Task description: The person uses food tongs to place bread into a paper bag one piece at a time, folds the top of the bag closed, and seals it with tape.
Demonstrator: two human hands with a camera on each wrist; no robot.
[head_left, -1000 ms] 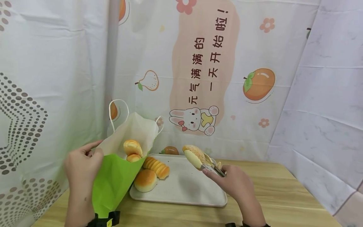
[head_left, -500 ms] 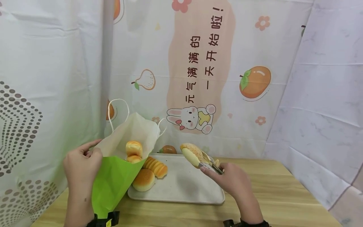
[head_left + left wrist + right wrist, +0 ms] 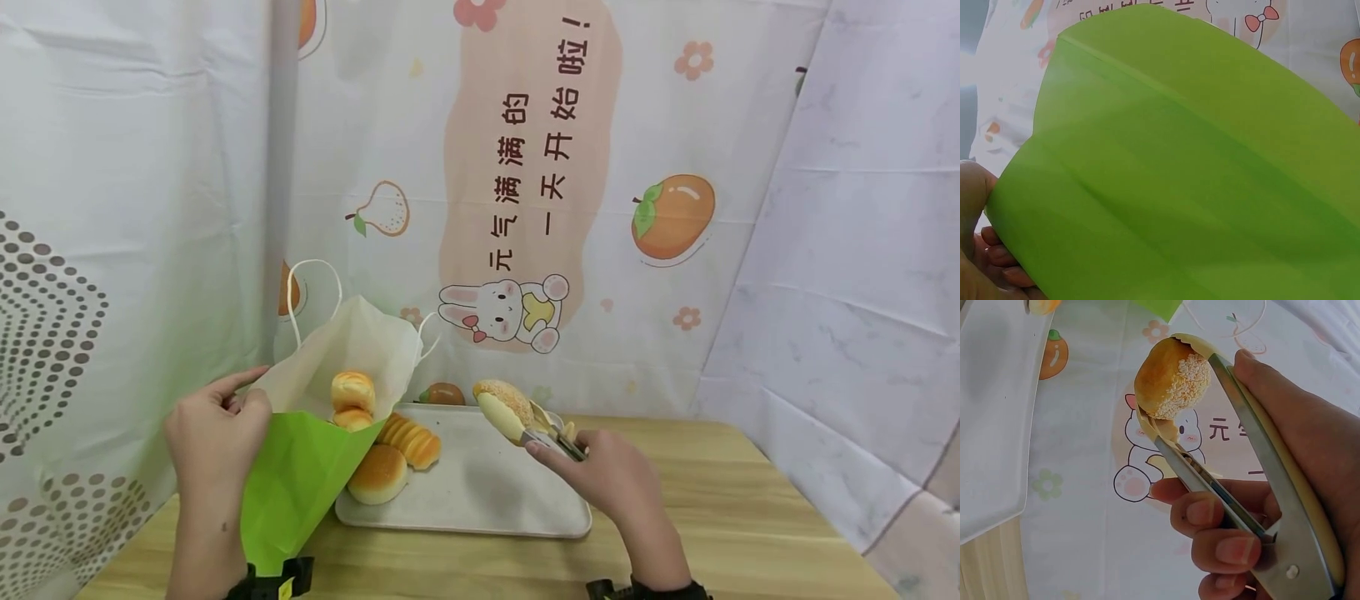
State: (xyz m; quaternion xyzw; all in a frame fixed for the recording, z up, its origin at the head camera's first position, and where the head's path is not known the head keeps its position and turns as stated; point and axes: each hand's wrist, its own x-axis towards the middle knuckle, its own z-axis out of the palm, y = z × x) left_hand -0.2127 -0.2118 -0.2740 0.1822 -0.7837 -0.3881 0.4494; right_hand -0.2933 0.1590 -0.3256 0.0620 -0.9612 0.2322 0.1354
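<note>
My left hand [image 3: 217,433] pinches the near rim of a green paper bag [image 3: 296,475], holding its pale mouth open. The bag leans, and two small golden buns [image 3: 352,392] show inside, one on top of the other. In the left wrist view the bag's green side [image 3: 1179,162] fills most of the picture, with the thumb and fingers at its edge. My right hand [image 3: 611,475] grips metal tongs [image 3: 1297,506] with cream-coloured tips. Between those tips is an oval bun with a seeded top [image 3: 1169,378], raised over the right part of the tray.
A light rectangular tray [image 3: 487,500] lies on the wooden table [image 3: 697,500]. On its left end are a round browned bun [image 3: 377,475] and a ridged loaf [image 3: 410,442], close beside the bag. Behind hangs a printed curtain [image 3: 637,108]. White cord handles [image 3: 315,262] stick up from the bag.
The head view has shifted slightly. The upper bun in the bag has turned a little and sits more squarely on the lower one. Both hands keep their holds, almost still.
</note>
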